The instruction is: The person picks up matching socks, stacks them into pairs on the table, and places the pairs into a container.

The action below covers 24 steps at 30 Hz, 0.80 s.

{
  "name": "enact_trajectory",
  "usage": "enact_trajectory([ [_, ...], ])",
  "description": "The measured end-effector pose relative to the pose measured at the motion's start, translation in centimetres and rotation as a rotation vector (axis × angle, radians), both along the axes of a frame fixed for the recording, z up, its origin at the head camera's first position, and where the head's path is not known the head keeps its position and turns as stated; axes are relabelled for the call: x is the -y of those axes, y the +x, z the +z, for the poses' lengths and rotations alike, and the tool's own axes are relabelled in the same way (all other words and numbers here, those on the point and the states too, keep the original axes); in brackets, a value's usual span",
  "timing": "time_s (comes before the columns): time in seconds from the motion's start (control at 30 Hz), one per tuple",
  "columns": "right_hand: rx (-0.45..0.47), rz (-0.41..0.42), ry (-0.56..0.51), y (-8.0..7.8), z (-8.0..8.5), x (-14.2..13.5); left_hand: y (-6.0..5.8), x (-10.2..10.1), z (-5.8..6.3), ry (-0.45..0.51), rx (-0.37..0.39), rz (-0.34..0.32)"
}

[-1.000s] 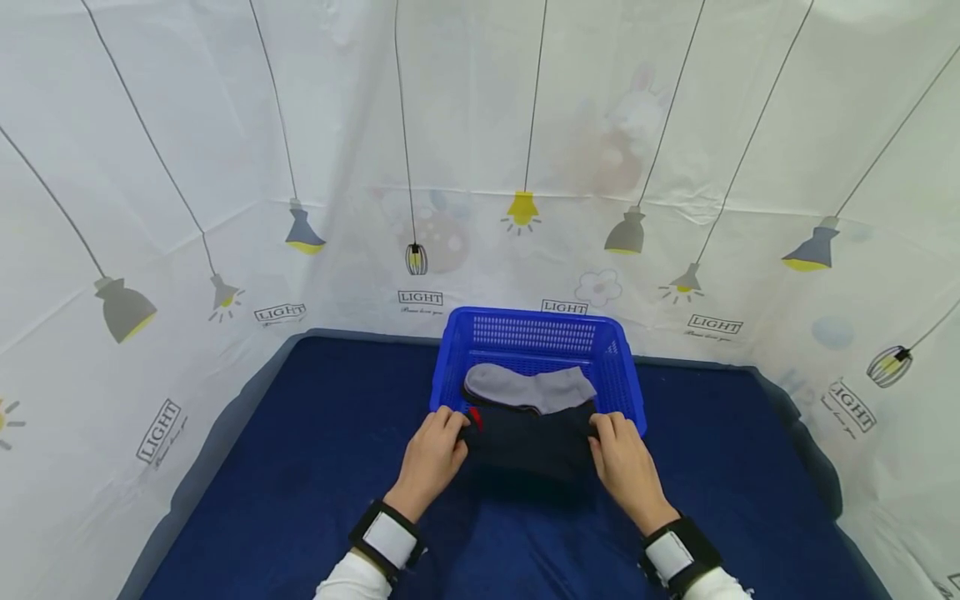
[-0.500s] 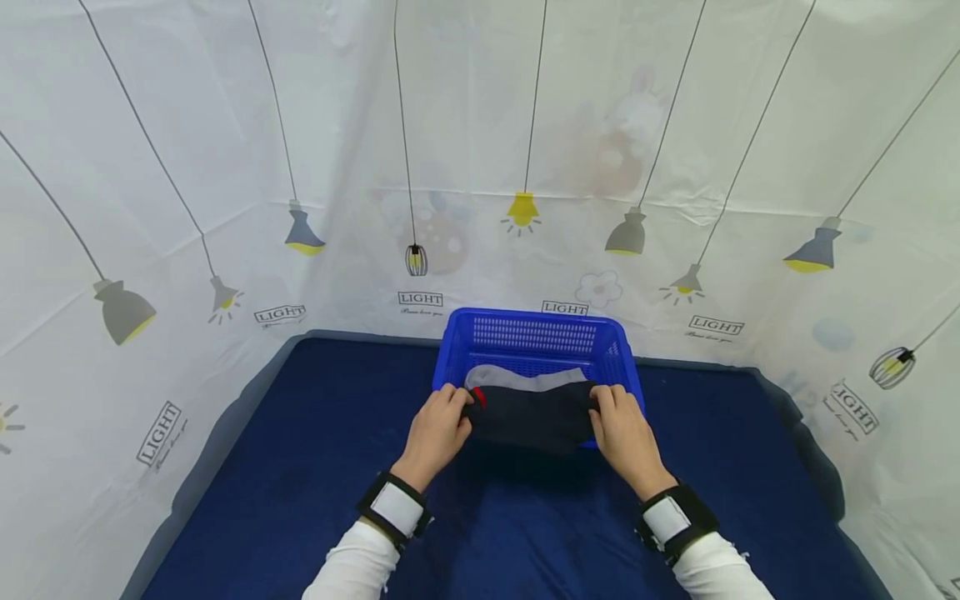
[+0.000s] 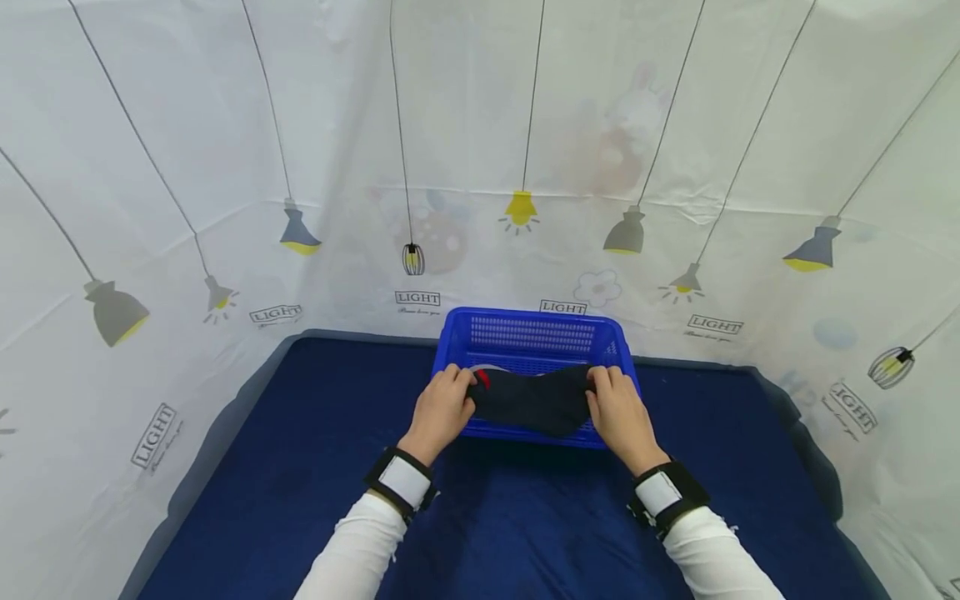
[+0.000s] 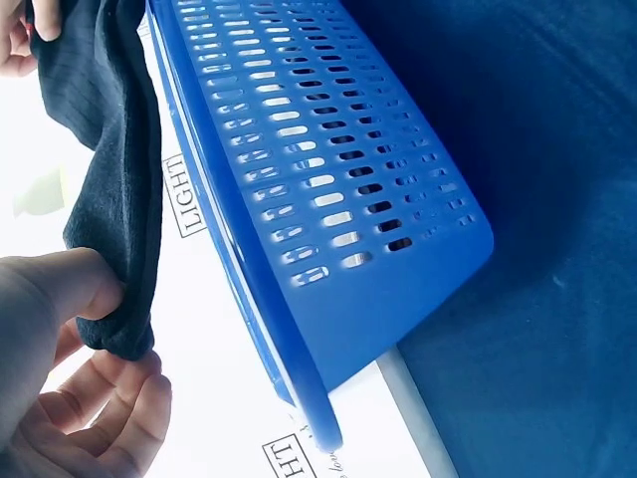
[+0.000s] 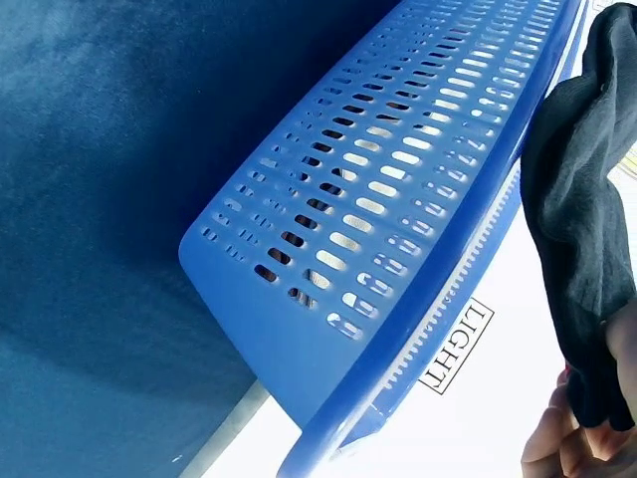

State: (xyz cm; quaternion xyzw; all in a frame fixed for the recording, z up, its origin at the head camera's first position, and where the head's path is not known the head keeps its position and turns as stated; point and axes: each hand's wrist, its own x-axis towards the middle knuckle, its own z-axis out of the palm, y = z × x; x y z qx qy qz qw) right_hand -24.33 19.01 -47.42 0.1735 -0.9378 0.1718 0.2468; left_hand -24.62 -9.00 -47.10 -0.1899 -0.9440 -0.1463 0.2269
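Note:
A black sock (image 3: 532,404) with a red mark near one end is stretched sideways over the front of a blue plastic basket (image 3: 534,315). My left hand (image 3: 442,408) pinches its left end between thumb and fingers, while my right hand (image 3: 621,412) pinches the right end. In the left wrist view the sock (image 4: 119,149) hangs beside the basket's rim, held at the thumb. Slivers of a light grey sock (image 3: 491,367) show inside the basket behind the black one; the rest of it is covered.
The basket stands near the back edge of a table with a dark blue cloth (image 3: 345,417). White sheeting (image 3: 480,125) printed with hanging lamps encloses the table at the back and sides.
Both hands have moved forward with the black sock, from before the basket's front to over it. The grey sock, plainly visible earlier, is now mostly hidden behind it.

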Motion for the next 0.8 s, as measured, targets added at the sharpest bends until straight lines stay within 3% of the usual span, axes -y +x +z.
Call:
enact_trajectory([
  [0.3,0.036,-0.006,0.000,-1.8,0.6,0.5,-2.0,-0.5,0.6,-0.023,0.053,0.011],
  [0.57,0.060,-0.006,0.044,-3.1,-0.1,0.2,-3.5,-1.3,0.7,-0.056,0.095,0.010],
  [0.8,0.020,-0.005,0.049,-4.1,-0.7,0.1,-4.6,-1.8,0.6,-0.103,0.128,0.022],
])
